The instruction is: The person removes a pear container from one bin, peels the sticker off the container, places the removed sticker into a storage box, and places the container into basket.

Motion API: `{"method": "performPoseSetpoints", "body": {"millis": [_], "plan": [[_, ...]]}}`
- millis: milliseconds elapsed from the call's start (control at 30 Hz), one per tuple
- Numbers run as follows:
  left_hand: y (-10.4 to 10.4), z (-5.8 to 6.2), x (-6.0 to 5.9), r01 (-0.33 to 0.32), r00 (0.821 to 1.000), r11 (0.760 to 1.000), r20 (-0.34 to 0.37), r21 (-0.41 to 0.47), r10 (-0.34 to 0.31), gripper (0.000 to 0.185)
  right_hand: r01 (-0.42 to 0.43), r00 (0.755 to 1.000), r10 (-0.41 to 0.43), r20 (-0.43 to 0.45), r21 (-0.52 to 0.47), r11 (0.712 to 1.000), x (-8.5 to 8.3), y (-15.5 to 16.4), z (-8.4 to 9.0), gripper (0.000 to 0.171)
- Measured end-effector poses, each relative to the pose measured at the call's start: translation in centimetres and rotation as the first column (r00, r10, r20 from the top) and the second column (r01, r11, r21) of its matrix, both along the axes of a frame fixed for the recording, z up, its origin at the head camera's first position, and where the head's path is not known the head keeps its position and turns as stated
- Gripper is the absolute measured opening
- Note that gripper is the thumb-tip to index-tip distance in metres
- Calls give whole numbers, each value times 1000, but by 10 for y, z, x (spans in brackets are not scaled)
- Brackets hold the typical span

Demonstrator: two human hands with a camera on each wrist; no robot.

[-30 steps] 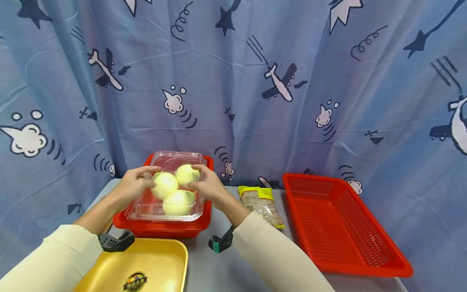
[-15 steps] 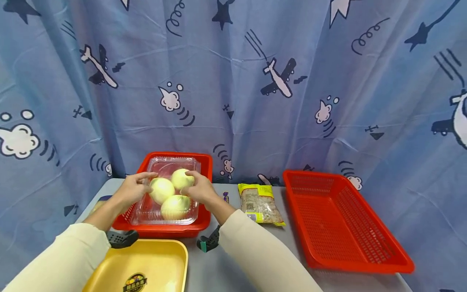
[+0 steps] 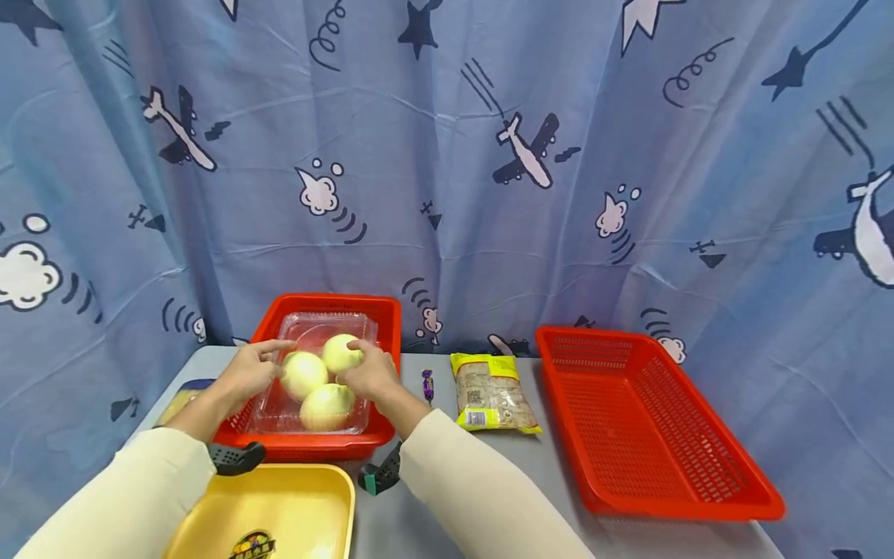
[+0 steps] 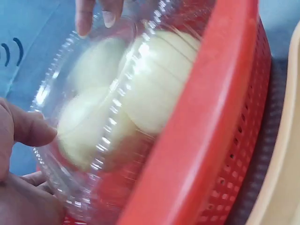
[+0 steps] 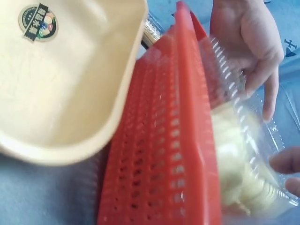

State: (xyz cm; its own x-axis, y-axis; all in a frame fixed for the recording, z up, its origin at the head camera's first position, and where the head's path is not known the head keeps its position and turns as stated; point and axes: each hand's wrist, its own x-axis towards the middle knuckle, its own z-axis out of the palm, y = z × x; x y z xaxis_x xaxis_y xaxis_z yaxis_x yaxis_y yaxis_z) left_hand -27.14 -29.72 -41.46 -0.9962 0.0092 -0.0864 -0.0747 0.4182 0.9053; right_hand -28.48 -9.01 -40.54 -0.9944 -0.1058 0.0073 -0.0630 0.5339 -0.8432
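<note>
Three pale yellow onions (image 3: 327, 407) lie together in a clear plastic box (image 3: 279, 415) with a ridged rim. The box is inside the left red basket (image 3: 328, 444), whose front wall hides its lower side in both wrist views. My left hand (image 3: 246, 374) holds the box's left side, thumb (image 4: 40, 130) at the rim and index finger stretched over it. My right hand (image 3: 373, 379) holds the opposite side, with its index finger overlapping an onion in the head view. Two of its fingertips (image 5: 287, 161) show at the rim in the right wrist view.
A yellow tray (image 3: 286, 505) stands in front of the basket. To the right are a small purple-wrapped piece (image 3: 427, 386), a yellow-and-clear food bag (image 3: 492, 392) and a second red basket (image 3: 587, 458). A packet (image 3: 180, 397) lies left, partly behind my forearm. A patterned curtain (image 3: 391, 155) hangs behind.
Both hands have lowered the box with the onions into the red basket, and its rim now shows around the box. The purple-wrapped piece and the left packet have come into view.
</note>
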Motion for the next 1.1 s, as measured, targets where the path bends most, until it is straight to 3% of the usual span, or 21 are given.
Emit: {"method": "performPoseSetpoints", "body": {"millis": [267,600,933,1100], "plan": [[1,-13,-1,-6,999,1000,34,12,6,58,48,999,-48,0,68,997,6,-8,-5,58],[3,-22,0,26,1000,996,15,-86,-24,55,89,994,-94,58,93,992,5,-12,-21,53],[5,-15,5,63,997,990,55,-124,-56,58,60,998,-63,16,147,987,9,-8,-20,58],[5,-4,9,101,994,980,64,-170,-92,59,30,1000,-30,-2,111,993,12,-5,-18,62]]}}
